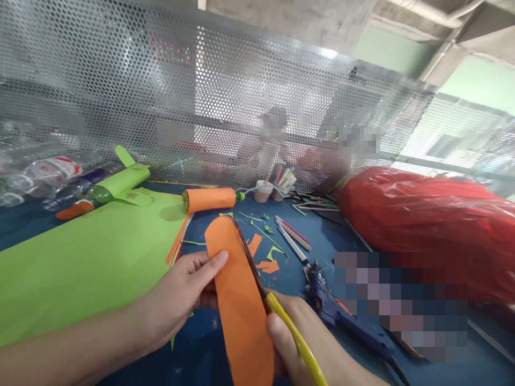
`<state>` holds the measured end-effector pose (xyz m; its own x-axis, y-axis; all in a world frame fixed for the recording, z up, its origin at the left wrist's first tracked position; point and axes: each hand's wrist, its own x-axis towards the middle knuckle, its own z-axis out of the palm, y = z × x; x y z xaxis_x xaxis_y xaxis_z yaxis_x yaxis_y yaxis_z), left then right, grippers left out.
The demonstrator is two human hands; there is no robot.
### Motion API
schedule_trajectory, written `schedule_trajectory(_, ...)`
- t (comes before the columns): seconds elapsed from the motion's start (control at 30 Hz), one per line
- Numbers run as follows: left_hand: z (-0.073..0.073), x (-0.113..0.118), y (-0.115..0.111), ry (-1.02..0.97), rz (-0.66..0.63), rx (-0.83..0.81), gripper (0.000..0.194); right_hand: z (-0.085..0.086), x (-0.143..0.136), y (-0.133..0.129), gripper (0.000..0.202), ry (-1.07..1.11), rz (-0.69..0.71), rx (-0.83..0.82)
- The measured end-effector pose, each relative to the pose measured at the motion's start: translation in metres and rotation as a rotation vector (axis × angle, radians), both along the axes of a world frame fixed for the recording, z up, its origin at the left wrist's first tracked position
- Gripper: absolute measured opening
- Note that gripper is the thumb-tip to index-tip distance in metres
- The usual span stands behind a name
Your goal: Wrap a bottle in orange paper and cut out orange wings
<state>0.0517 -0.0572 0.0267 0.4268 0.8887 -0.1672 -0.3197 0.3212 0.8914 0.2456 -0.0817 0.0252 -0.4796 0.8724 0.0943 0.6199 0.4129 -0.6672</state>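
My left hand pinches a long orange paper strip with rounded ends, thumb on top and fingers behind. Yellow-handled scissors are gripped in my right hand, their dark blades lying along the strip's right edge up to its rounded top. Orange and green paper scraps lie just beyond the strip. A bottle wrapped in orange paper with a green cap rests farther back. Left of it is a bottle wrapped in green paper, with wing-like green pieces attached.
Large green paper sheets cover the left of the blue table. A blue glue gun and several markers lie at the right, near a red plastic bag. Clear bottles lie far left; a perforated metal panel stands behind.
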Motion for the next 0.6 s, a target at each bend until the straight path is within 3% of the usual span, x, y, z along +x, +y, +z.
schedule_trajectory(0.33, -0.004, 0.0, 0.003, -0.033, 0.0, -0.007, 0.029, -0.002, -0.001, -0.002, 0.062, 0.072, 0.004, -0.087)
schedule_trajectory(0.6, -0.011, -0.002, 0.011, 0.033, 0.021, 0.0, 0.025, 0.003, -0.001, 0.003, 0.054, 0.089, -0.127, -0.107)
